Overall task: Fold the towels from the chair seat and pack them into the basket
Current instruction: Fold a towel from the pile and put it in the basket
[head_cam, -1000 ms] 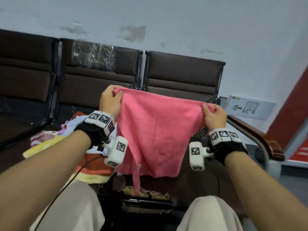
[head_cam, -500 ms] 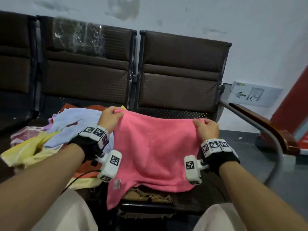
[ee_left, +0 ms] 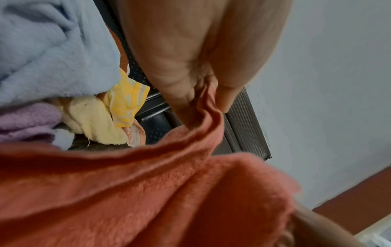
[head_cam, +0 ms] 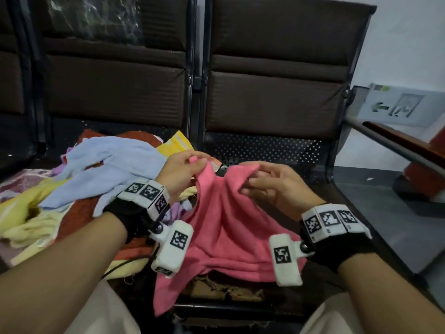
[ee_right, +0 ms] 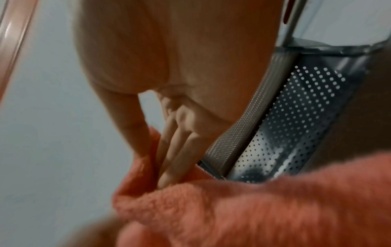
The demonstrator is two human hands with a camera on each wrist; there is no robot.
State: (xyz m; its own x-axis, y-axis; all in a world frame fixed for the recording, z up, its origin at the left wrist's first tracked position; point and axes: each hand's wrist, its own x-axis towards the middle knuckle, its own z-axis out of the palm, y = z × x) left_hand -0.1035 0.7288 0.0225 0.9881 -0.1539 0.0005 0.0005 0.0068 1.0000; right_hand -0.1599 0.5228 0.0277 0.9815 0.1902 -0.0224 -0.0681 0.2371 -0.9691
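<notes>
Pink towel (head_cam: 231, 227) lay half-folded on chair seat (head_cam: 277, 150); left hand (head_cam: 180, 172) and right hand (head_cam: 272, 186) each pinched top corner. Unfolded pile (head_cam: 79, 189) remained alongside. Basket unseen; packing not begun.

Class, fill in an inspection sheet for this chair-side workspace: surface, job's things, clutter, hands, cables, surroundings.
Surface: dark perforated metal chair seat, worn front edge.
Job's things: pink terry towel draped on the seat; mixed towel pile of blue, yellow, lilac and rust cloth on the next seat; basket not seen.
Clutter: nothing seen.
Hands: left hand pinches one top corner of the pink towel, right hand pinches the other.
Cables: thin black cable by the left wrist.
Surroundings: brown padded chair backs, white wall, arrow sign.
</notes>
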